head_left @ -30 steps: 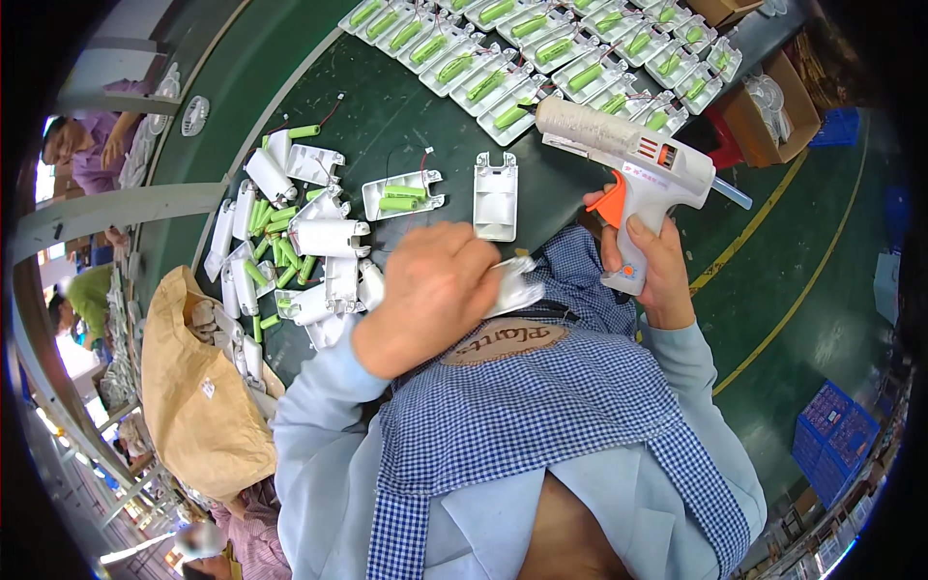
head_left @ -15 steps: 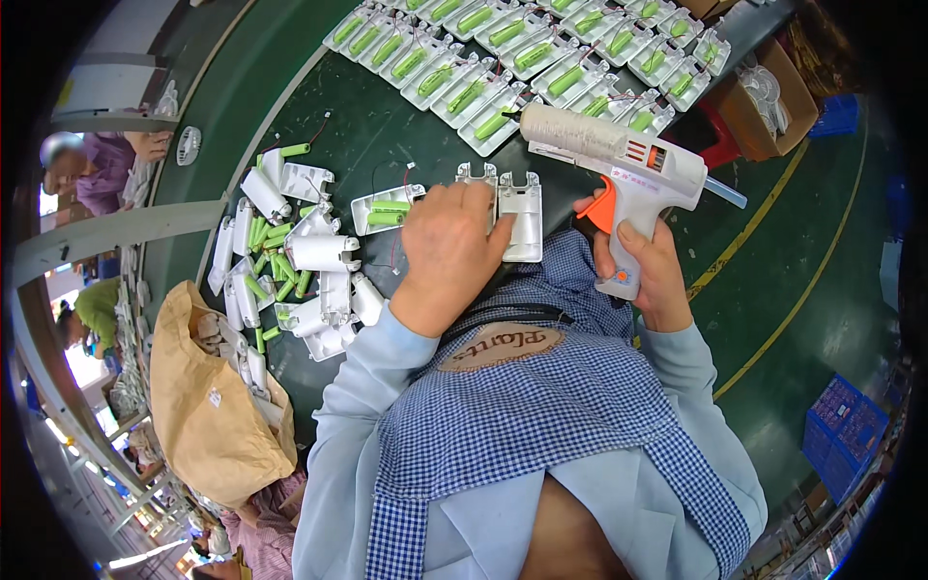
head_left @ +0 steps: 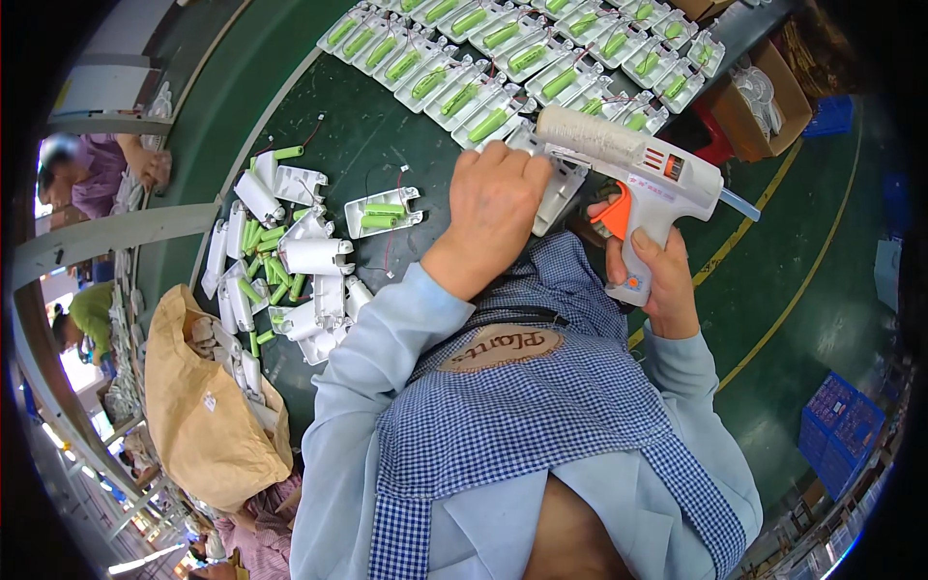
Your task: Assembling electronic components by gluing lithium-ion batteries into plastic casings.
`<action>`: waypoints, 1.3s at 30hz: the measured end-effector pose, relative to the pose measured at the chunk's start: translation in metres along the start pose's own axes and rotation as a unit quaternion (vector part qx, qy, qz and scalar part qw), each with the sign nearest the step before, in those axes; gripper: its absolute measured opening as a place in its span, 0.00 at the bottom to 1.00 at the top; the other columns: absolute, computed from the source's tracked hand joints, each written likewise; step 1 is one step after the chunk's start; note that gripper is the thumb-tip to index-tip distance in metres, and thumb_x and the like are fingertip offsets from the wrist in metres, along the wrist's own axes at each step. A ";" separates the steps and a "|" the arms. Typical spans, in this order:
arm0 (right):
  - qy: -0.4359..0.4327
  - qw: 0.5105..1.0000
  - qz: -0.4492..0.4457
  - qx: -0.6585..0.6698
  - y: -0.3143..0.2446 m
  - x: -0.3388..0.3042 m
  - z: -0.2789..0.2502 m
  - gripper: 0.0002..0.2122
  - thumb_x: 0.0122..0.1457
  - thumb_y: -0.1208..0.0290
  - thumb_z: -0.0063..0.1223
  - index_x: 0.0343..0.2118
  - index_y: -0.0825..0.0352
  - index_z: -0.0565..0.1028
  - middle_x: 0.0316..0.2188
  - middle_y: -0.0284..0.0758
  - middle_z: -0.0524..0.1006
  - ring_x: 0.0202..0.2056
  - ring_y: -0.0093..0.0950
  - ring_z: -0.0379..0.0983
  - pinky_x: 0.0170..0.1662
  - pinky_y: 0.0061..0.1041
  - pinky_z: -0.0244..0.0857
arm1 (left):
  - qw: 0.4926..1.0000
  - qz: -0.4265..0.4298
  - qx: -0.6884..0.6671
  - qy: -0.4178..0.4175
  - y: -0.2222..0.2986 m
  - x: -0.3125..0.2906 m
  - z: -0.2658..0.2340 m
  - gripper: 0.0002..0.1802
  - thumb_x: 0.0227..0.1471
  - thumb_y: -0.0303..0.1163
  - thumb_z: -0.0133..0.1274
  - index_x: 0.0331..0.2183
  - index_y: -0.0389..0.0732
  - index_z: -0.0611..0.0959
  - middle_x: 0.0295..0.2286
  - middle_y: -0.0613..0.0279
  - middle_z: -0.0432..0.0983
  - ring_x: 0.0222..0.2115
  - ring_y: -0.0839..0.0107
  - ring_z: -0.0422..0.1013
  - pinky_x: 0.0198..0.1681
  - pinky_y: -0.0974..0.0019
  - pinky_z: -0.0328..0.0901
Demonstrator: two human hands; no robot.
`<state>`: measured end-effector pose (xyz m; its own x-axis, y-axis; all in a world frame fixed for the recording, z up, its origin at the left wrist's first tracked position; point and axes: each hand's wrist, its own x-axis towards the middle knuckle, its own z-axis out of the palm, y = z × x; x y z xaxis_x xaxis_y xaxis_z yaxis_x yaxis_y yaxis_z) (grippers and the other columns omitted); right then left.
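My right hand [head_left: 662, 275] is closed round the handle of a white hot glue gun [head_left: 667, 184], with fingers by its orange trigger. The gun's front end points left, over a white plastic shell half [head_left: 556, 198] that tilts at the table edge. My left hand [head_left: 486, 213] is closed on that shell, with its fingers curled and hiding much of it. Left of it lies another open shell half [head_left: 358, 219] with two green battery cells [head_left: 385, 210] and thin wires inside.
Rows of white shells with green cells [head_left: 488, 124] fill the table's far side. Loose shells [head_left: 314, 256] and cells are heaped at left, beside a brown sack [head_left: 208, 416]. A cardboard box [head_left: 778, 106] stands at far right, blue crates [head_left: 841, 420] lower right. Other people sit at left.
My left hand has moved right and away from me, toward the glue gun's front end. The shell there has gone from upright in view to tilted. The glue gun has shifted slightly right.
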<state>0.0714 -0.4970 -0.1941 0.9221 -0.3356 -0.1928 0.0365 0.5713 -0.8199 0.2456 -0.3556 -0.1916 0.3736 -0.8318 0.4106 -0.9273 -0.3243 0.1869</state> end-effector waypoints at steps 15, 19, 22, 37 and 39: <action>0.012 0.999 0.002 -0.043 -0.001 -0.006 0.002 0.27 0.59 0.63 0.52 0.56 0.77 0.62 0.50 0.51 0.72 0.20 0.21 0.69 0.23 0.18 0.63 | 0.998 -0.046 -0.010 0.041 0.001 -0.013 0.000 0.09 0.39 0.29 0.60 0.27 0.45 0.78 0.25 0.66 0.69 0.28 0.64 0.67 0.30 0.61 0.59; 0.031 0.998 0.005 -0.059 -0.006 -0.011 0.009 0.27 0.58 0.64 0.52 0.56 0.77 0.61 0.52 0.52 0.71 0.21 0.24 0.72 0.24 0.19 0.66 | 0.998 -0.056 -0.005 0.042 -0.001 -0.010 0.004 0.08 0.39 0.29 0.59 0.27 0.45 0.77 0.24 0.65 0.68 0.28 0.64 0.67 0.30 0.60 0.59; 0.033 0.996 0.002 -0.088 -0.013 -0.013 0.010 0.27 0.58 0.64 0.54 0.55 0.77 0.62 0.54 0.51 0.69 0.23 0.26 0.74 0.26 0.22 0.69 | 0.998 -0.057 -0.014 0.038 0.000 -0.011 -0.006 0.08 0.40 0.29 0.59 0.28 0.44 0.78 0.25 0.65 0.70 0.28 0.63 0.68 0.30 0.61 0.60; 0.018 0.967 0.064 -0.245 -0.035 -0.026 0.009 0.17 0.59 0.66 0.52 0.46 0.74 0.68 0.22 0.34 0.73 0.19 0.20 0.69 0.23 0.19 0.62 | 0.962 -0.253 -0.059 -0.082 -0.077 -0.062 -0.096 0.08 0.46 0.30 0.60 0.31 0.38 0.82 0.26 0.58 0.75 0.30 0.59 0.72 0.33 0.58 0.67; 0.024 0.964 0.061 -0.258 -0.037 -0.026 0.012 0.16 0.59 0.67 0.52 0.45 0.74 0.68 0.20 0.32 0.72 0.19 0.20 0.68 0.23 0.19 0.61 | 0.955 -0.279 -0.066 -0.072 -0.078 -0.057 -0.088 0.15 0.44 0.35 0.64 0.34 0.39 0.82 0.29 0.57 0.74 0.32 0.58 0.72 0.34 0.59 0.67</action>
<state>0.0502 -0.5004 -0.1527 0.8884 -0.3306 -0.3185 -0.2783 0.1641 -0.9464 0.2987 -0.2431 -0.1515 0.7933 -0.6023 0.0894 -0.5701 -0.6832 0.4563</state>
